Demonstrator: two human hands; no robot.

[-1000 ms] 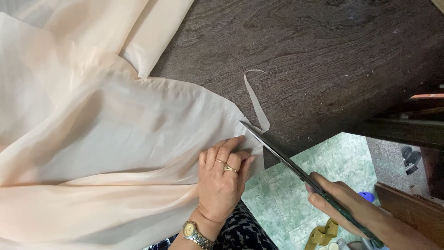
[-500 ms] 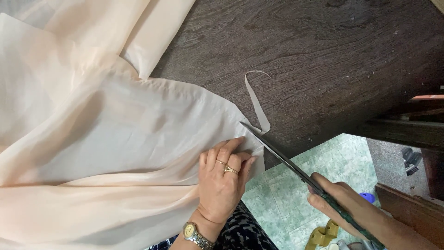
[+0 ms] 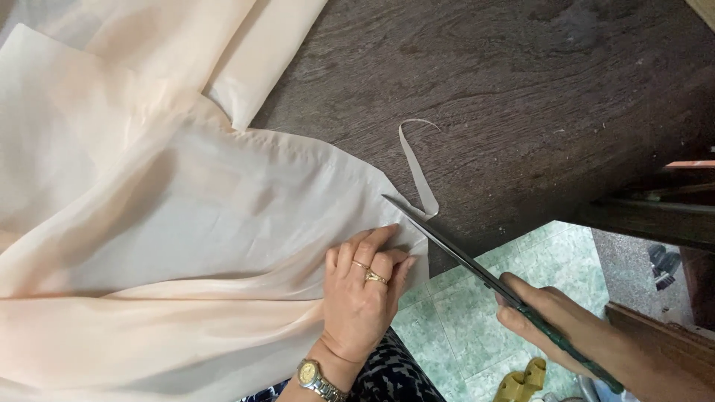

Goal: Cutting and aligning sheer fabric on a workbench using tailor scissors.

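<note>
Soft even daylight; faint shadows; sharp focus; no glare; slight motion blur lower right.

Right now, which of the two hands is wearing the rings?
The left hand, pressed flat on the peach cloth, has gold rings and a wristwatch. The right hand is bare and holds the scissors.

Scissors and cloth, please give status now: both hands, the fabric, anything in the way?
Left hand flat on peach fabric near its edge. Right hand grips scissors, blades at the edge. Trimmed strip curls on dark wooden table. Nothing blocking.
</note>
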